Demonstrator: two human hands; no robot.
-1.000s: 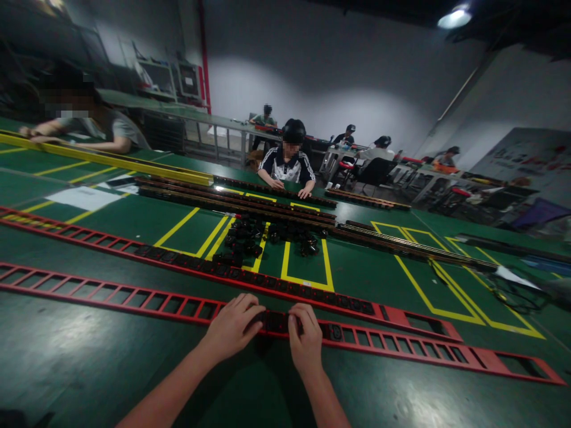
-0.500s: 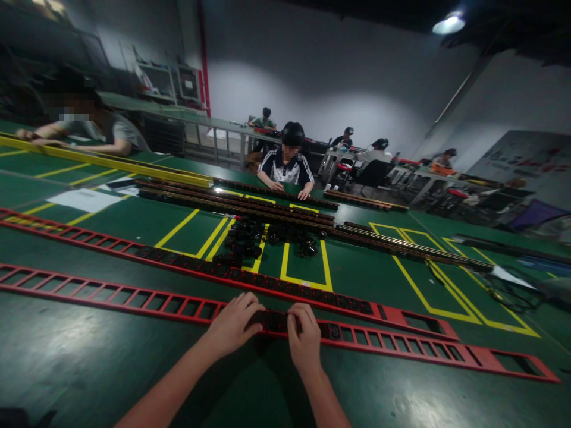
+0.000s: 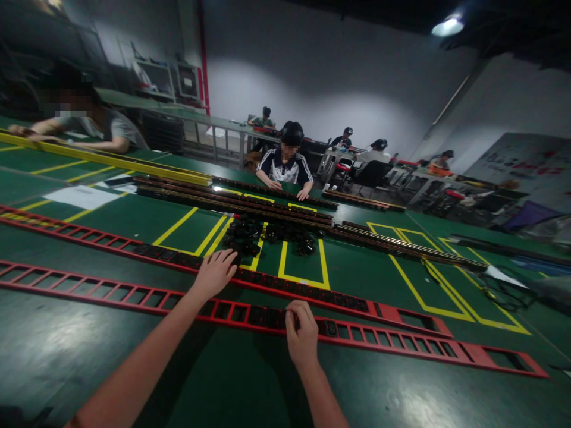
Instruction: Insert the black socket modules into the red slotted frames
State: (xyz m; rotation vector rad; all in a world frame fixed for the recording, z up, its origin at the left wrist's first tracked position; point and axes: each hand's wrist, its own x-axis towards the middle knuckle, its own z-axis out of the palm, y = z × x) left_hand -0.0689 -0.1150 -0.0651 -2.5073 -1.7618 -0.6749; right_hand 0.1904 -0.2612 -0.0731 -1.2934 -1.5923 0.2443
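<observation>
My left hand [image 3: 215,274] is stretched over the far red slotted strip [image 3: 109,242], beside a pile of black socket modules [image 3: 243,235]. Its fingers look extended and a little apart; what lies under the fingertips is hidden. On the near red slotted strip [image 3: 379,340], my right hand [image 3: 303,333] rests with curled fingers and the thumb close to the index finger. Whatever sits between those fingertips is hidden. Black socket modules [image 3: 272,318] fill slots just left of that hand, and another socket module [image 3: 330,327] sits to its right.
Long dark rails [image 3: 232,202] lie across the green table [image 3: 214,380] beyond the pile. A yellow rail [image 3: 134,167], white paper [image 3: 82,197] and black cables [image 3: 504,295] are farther out. A co-worker [image 3: 285,160] sits opposite, another person [image 3: 89,122] at left.
My left hand has left the near strip and moved forward and left to the far strip, uncovering slots and black socket modules. My right hand has stayed in nearly the same place.
</observation>
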